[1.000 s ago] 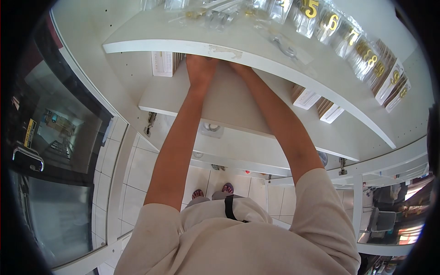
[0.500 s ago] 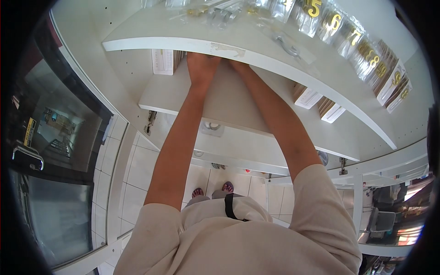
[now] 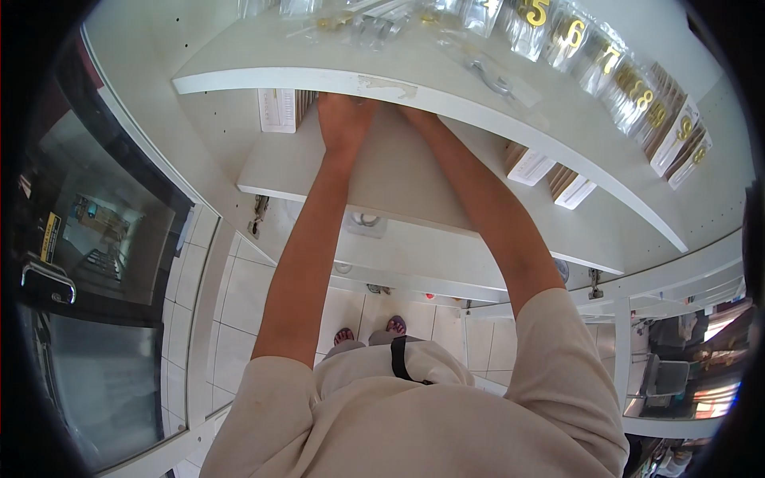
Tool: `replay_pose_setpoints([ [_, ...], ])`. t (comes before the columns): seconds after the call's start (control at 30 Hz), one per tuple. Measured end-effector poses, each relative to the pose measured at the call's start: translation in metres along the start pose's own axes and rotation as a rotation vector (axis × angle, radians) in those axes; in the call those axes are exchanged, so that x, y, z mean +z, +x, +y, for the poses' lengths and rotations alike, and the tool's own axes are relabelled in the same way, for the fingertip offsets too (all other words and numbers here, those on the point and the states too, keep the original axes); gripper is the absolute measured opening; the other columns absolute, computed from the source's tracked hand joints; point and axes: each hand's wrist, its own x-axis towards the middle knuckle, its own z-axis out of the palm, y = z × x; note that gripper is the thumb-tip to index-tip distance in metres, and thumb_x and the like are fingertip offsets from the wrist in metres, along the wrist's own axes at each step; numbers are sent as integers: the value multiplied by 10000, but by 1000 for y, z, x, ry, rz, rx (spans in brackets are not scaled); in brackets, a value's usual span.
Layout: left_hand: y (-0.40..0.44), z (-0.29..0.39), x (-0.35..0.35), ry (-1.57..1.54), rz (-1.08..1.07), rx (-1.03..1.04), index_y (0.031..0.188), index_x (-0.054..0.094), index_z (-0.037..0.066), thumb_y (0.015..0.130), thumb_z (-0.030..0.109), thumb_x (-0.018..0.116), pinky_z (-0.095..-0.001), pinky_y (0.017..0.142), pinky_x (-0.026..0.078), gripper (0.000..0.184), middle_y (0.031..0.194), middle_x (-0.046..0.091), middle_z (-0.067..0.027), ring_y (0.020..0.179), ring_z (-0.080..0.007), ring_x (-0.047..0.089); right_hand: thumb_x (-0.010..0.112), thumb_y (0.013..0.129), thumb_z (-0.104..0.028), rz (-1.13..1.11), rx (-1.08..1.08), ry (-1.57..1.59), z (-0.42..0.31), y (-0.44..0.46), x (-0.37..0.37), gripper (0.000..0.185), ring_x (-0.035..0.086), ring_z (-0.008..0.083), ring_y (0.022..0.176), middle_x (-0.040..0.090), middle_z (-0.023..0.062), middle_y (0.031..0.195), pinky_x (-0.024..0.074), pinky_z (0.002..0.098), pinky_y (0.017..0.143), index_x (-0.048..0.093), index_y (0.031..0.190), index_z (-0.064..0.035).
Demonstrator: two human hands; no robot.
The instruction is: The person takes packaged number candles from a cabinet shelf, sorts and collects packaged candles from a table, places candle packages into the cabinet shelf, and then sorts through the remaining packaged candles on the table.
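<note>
Both arms reach onto the middle shelf [image 3: 398,179], beneath the curved upper shelf [image 3: 263,78]. Only the back of my left hand [image 3: 346,119] shows below the shelf edge, beside a stack of white cards [image 3: 278,111]. Of my right hand [image 3: 418,118] just the wrist part is visible. The upper shelf hides the fingers of both hands and anything they hold or touch. To the right on the same shelf stand two more card stacks, one [image 3: 529,166] nearer the middle and another [image 3: 571,188] farther right.
Bagged gold numbers [image 3: 574,36] stand in a row on the upper shelf, with a bagged metal handle [image 3: 490,77] beside them. A lower shelf [image 3: 422,247] carries a round item in plastic [image 3: 366,223]. A dark door with a handle [image 3: 49,280] is at the left.
The view has shifted slightly. Both arms stay in nearly the same place under the upper shelf, and no object has visibly moved.
</note>
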Motion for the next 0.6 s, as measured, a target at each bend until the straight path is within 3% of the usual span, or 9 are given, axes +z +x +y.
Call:
replay_pose_setpoints([
  [0.23, 0, -11, 4, -19, 39, 25, 1009, 583, -24, 664, 94, 686, -391, 740, 472, 379, 952, 596, -183, 846, -330, 555, 328, 941, -381, 16, 58, 109, -38, -17, 49, 492, 396, 262, 1224, 408, 121, 1336, 318, 370, 1040, 341, 1330, -78],
  [0.37, -2, -3, -6, 31, -76, 109, 1151, 479, -40, 668, 105, 684, -399, 822, 437, 545, 1102, 526, -213, 946, -336, 515, 553, 855, -217, 398, 102, -773, -74, -60, 128, 464, 466, 263, 1130, 453, 116, 1288, 383, 341, 963, 426, 1267, -48],
  [0.4, -4, 2, -10, 30, -78, 110, 1151, 479, -40, 668, 105, 684, -399, 822, 437, 545, 1102, 526, -213, 946, -336, 515, 549, 855, -197, 475, 121, -748, -73, -65, 133, 442, 485, 245, 1086, 472, 117, 1254, 398, 327, 940, 438, 1251, -37],
  [0.53, -23, 26, -31, -23, -99, -119, 1312, 263, -51, 675, 121, 683, -390, 924, 372, 782, 1253, 394, -254, 1095, -349, 433, 556, 838, -178, 586, 240, -791, -67, -72, 146, 417, 518, 194, 951, 518, 102, 1147, 426, 294, 880, 470, 1213, -17],
  [0.6, -37, 29, -45, -41, -219, -131, 1373, 51, -48, 709, 154, 670, -377, 983, 318, 930, 1366, 234, -275, 1215, -366, 333, 555, 835, -175, 562, 278, -769, -71, -78, 156, 412, 513, 185, 936, 521, 98, 1130, 420, 294, 884, 475, 1204, -12],
])
